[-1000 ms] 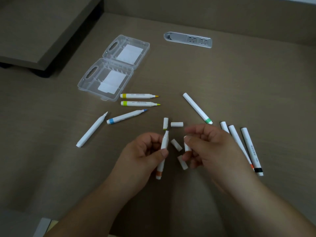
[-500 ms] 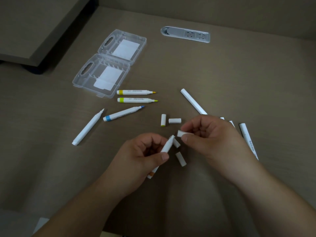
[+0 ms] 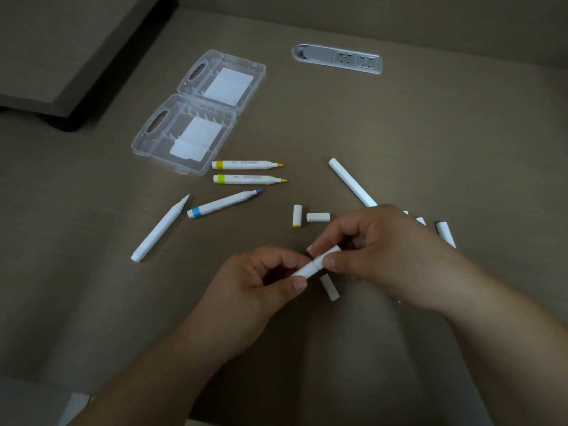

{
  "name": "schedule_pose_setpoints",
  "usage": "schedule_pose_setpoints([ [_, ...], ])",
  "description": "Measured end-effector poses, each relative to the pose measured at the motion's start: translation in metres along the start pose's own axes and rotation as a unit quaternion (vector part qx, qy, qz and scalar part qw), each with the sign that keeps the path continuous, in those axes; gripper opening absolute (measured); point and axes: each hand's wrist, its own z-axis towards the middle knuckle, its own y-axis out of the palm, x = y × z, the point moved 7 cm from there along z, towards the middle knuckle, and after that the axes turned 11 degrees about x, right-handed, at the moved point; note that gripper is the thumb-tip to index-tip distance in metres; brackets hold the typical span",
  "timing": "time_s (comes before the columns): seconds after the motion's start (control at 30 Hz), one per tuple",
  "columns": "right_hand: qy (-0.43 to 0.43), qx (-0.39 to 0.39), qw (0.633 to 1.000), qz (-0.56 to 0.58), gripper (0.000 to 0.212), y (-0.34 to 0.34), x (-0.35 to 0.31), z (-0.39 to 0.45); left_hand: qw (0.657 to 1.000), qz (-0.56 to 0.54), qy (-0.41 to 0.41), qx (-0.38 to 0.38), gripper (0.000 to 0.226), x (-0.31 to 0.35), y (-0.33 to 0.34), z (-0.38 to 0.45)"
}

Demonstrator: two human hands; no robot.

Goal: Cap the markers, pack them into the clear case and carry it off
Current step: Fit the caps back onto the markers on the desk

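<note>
My left hand [image 3: 264, 281] grips a white marker [image 3: 304, 269], and my right hand [image 3: 378, 250] pinches a white cap [image 3: 326, 255] sitting on that marker's tip. The clear case [image 3: 187, 136] lies open at the upper left. Uncapped markers lie below it: a yellow one [image 3: 246, 164], a lime one [image 3: 247, 179], a blue one [image 3: 222, 204] and a white one [image 3: 159, 229]. Loose caps lie at the centre: one with a lime end [image 3: 297, 215], a plain one [image 3: 318, 217] and another [image 3: 329, 287] under my hands. A capped marker [image 3: 352, 182] lies to the right.
More capped markers [image 3: 445, 234] lie partly hidden behind my right hand. A grey socket strip [image 3: 338, 59] is set into the table at the back. A raised shelf [image 3: 61, 47] stands at the upper left.
My right hand has brought the cap onto the tip of the marker held in my left hand. The marker has tilted from upright to slanted.
</note>
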Motion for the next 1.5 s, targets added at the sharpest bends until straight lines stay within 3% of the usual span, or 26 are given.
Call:
schedule_pose_setpoints([
  [0.37,0.023,0.018,0.999,0.044,0.014,0.006,0.005,-0.006,0.999,0.035,0.001,0.021,0.019,0.0,-0.002,-0.001],
  [0.5,0.027,0.049,0.996,0.071,0.014,0.001,0.009,-0.009,0.999,0.0,-0.009,0.042,0.019,0.001,-0.003,-0.001],
  [0.63,0.018,0.096,0.992,0.085,0.013,-0.004,0.016,-0.017,0.992,0.0,0.002,0.129,0.02,0.009,-0.02,0.003],
  [0.7,0.011,0.13,0.989,0.071,0.012,-0.003,0.018,-0.024,0.97,0.091,0.049,0.22,0.017,0.016,-0.044,0.009],
  [0.77,-0.013,0.172,0.985,0.026,0.011,0.002,0.016,-0.033,0.914,0.258,0.124,0.287,0.019,0.027,-0.068,0.021],
  [0.83,-0.063,0.184,0.979,-0.059,0.012,0.016,0.01,-0.041,0.849,0.417,0.143,0.29,0.03,0.028,-0.082,0.037],
  [0.9,-0.112,0.145,0.971,-0.155,0.017,0.036,0.007,-0.046,0.809,0.511,0.11,0.267,0.036,0.023,-0.087,0.05],
  [1.03,-0.194,0.119,0.941,-0.25,0.019,0.055,-0.003,-0.049,0.791,0.542,0.123,0.255,0.025,0.023,-0.077,0.05],
  [1.13,-0.192,0.129,0.938,-0.26,0.016,0.058,-0.005,-0.047,0.779,0.539,0.156,0.279,0.016,0.026,-0.074,0.045],
  [1.27,-0.179,0.194,0.934,-0.242,0.013,0.036,-0.004,-0.029,0.81,0.495,0.164,0.269,0.014,0.026,-0.072,0.043],
  [1.37,-0.15,0.279,0.917,-0.244,0.007,0.004,0.0,0.002,0.86,0.392,0.18,0.272,0.01,0.036,-0.064,0.035],
  [1.43,-0.133,0.272,0.919,-0.254,0.017,-0.002,0.001,0.022,0.91,0.281,0.124,0.279,0.009,0.035,-0.061,0.03],
  [1.5,-0.134,0.227,0.921,-0.288,0.021,0.005,0.0,0.036,0.938,0.195,0.078,0.277,0.009,0.03,-0.057,0.024],
])
